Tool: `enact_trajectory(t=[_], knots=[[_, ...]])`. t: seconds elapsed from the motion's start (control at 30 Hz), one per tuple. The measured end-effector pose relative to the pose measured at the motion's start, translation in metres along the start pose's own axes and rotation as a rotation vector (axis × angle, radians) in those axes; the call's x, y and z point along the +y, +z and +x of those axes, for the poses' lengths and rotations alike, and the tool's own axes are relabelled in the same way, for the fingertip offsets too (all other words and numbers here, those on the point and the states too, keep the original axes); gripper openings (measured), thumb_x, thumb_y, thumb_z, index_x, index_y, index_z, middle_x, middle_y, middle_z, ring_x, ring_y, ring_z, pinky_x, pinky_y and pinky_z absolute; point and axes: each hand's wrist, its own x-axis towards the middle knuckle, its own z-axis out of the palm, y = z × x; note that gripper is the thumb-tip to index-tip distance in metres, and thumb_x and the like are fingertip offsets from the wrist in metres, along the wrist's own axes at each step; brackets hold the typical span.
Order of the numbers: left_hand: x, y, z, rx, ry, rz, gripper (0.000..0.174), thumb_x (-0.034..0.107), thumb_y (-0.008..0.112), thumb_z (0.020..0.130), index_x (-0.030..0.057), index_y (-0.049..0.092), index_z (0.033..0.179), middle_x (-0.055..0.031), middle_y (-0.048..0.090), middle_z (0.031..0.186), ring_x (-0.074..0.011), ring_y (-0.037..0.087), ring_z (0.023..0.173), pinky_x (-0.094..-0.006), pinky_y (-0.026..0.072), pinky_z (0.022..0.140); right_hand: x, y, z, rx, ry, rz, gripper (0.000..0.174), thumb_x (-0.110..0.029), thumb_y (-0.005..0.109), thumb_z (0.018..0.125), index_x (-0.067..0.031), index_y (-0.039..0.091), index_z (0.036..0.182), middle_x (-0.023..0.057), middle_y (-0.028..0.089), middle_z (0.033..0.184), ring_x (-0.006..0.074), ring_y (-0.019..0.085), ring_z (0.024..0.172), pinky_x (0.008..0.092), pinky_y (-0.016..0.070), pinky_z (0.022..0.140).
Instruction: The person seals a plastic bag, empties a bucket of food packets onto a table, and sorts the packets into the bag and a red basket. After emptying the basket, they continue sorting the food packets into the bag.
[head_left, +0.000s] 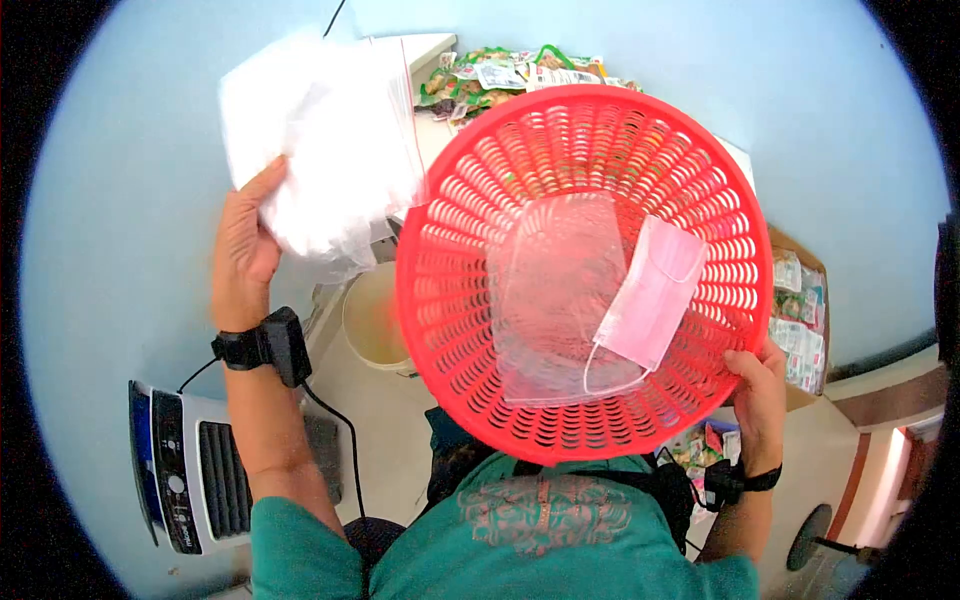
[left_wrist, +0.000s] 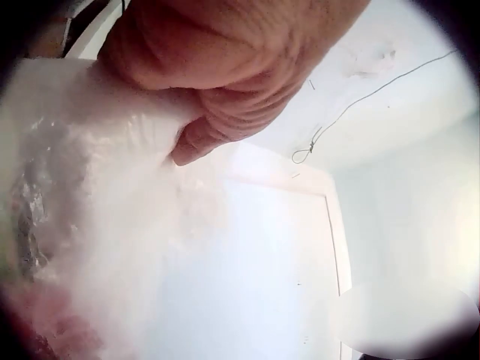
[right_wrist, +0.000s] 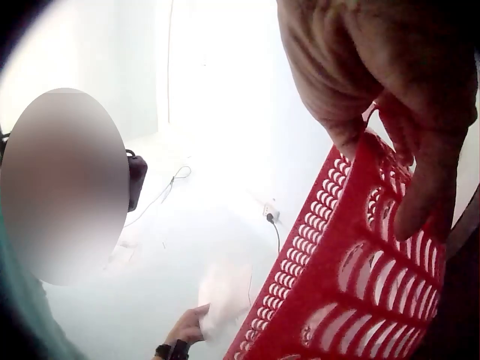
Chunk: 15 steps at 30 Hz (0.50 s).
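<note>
A stack of clear plastic bags (head_left: pixel 330 140) is gripped by my left hand (head_left: pixel 250 235), its thumb lying on top at the near left side. In the left wrist view the thumb and folded palm of the left hand (left_wrist: pixel 217 67) press on the whitish plastic (left_wrist: pixel 112 195). My right hand (head_left: pixel 762 395) pinches the rim of a round red basket (head_left: pixel 450 340), held up and tilted in front of the body. Inside the basket lie a clear bag (head_left: pixel 555 300) and a pink face mask (head_left: pixel 660 290). The right wrist view shows the right hand (right_wrist: pixel 397 97) curled over the red rim (right_wrist: pixel 307 240).
Packed food bags (head_left: pixel 510 75) lie on a white table behind the basket. A cardboard box (head_left: pixel 800 330) with packets stands at the right. A pale bucket (head_left: pixel 375 315) stands below, left of the basket. A white and black appliance (head_left: pixel 200 470) is at the lower left.
</note>
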Motion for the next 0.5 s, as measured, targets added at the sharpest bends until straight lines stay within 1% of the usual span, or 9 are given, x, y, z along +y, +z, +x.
enact_trajectory(t=[0.03,0.13,0.17,0.2,0.27,0.3,0.37,0.47,0.5], knots=[[-0.004,-0.003,-0.001,0.028,-0.032,-0.052,0.046,0.008,0.073,0.083,-0.0072,0.055,0.123,-0.0168,0.063,0.12,-0.0255,0.063,0.108,-0.0366,0.0526,0.096,0.002,0.002,-0.001,0.013,-0.017,0.007,0.037,0.002,0.058,0.077,0.005,0.062,0.113,0.0098,0.069,0.106,0.0173,0.066,0.091,0.0315,0.0518,0.085],[-0.014,-0.018,0.012,0.009,-0.087,-0.159,0.047,0.005,0.072,0.083,-0.0069,0.053,0.124,-0.0176,0.061,0.122,-0.0267,0.062,0.11,-0.0383,0.0522,0.097,0.005,-0.002,-0.001,0.025,-0.034,-0.025,0.037,0.0,0.06,0.077,0.0048,0.06,0.114,0.0093,0.069,0.107,0.0169,0.065,0.09,0.031,0.0515,0.085],[-0.015,-0.021,0.017,-0.011,-0.097,-0.192,0.047,0.003,0.071,0.083,-0.0066,0.052,0.125,-0.0177,0.061,0.123,-0.0278,0.062,0.11,-0.041,0.0529,0.097,0.005,0.0,0.0,0.027,-0.036,-0.02,0.037,0.0,0.06,0.077,0.0047,0.06,0.115,0.0092,0.068,0.107,0.0168,0.065,0.09,0.0308,0.0514,0.085],[-0.015,-0.021,0.018,-0.026,-0.099,-0.199,0.047,0.005,0.07,0.085,-0.0071,0.051,0.126,-0.0184,0.061,0.123,-0.0278,0.062,0.11,-0.0412,0.053,0.097,0.004,0.001,-0.001,0.029,-0.036,-0.015,0.038,0.0,0.06,0.077,0.0047,0.06,0.115,0.0091,0.068,0.107,0.0168,0.065,0.09,0.0306,0.0514,0.085],[-0.009,-0.021,0.018,-0.062,-0.092,-0.217,0.047,0.009,0.068,0.088,-0.0081,0.05,0.128,-0.0196,0.06,0.124,-0.0278,0.063,0.11,-0.0416,0.0531,0.097,-0.001,0.004,-0.006,0.018,-0.02,-0.01,0.042,0.002,0.056,0.078,0.0063,0.056,0.12,0.0119,0.067,0.112,0.0198,0.066,0.095,0.0334,0.0519,0.088],[-0.009,-0.023,0.021,-0.071,-0.116,-0.237,0.046,0.006,0.068,0.086,-0.0076,0.051,0.126,-0.0193,0.061,0.123,-0.0281,0.063,0.109,-0.0424,0.0541,0.095,-0.002,0.003,-0.006,0.012,-0.007,-0.01,0.044,0.003,0.054,0.078,0.0071,0.055,0.123,0.0134,0.066,0.115,0.0213,0.066,0.098,0.0349,0.0522,0.09],[-0.016,-0.024,0.035,-0.088,-0.17,-0.269,0.045,0.002,0.07,0.084,-0.0065,0.052,0.124,-0.0187,0.061,0.121,-0.0288,0.064,0.108,-0.0439,0.056,0.092,0.001,-0.002,-0.005,0.048,0.009,0.005,0.044,0.003,0.053,0.079,0.0074,0.054,0.123,0.0142,0.066,0.115,0.0223,0.066,0.099,0.0356,0.0524,0.091],[-0.041,-0.031,0.062,-0.16,-0.241,-0.34,0.042,0.002,0.068,0.085,-0.007,0.053,0.123,-0.0194,0.062,0.12,-0.029,0.064,0.106,-0.0439,0.0561,0.092,0.007,-0.003,-0.003,0.075,0.009,0.032,0.044,0.002,0.053,0.079,0.0076,0.054,0.123,0.0152,0.066,0.115,0.0237,0.066,0.099,0.0366,0.0526,0.091],[-0.046,-0.03,0.069,-0.213,-0.284,-0.384,0.039,0.003,0.067,0.086,-0.0075,0.054,0.122,-0.0194,0.063,0.118,-0.0289,0.065,0.105,-0.044,0.0564,0.091,0.008,-0.003,-0.003,0.082,0.008,0.042,0.044,0.002,0.053,0.079,0.0077,0.054,0.123,0.0154,0.066,0.115,0.0241,0.066,0.1,0.0369,0.0527,0.091]])
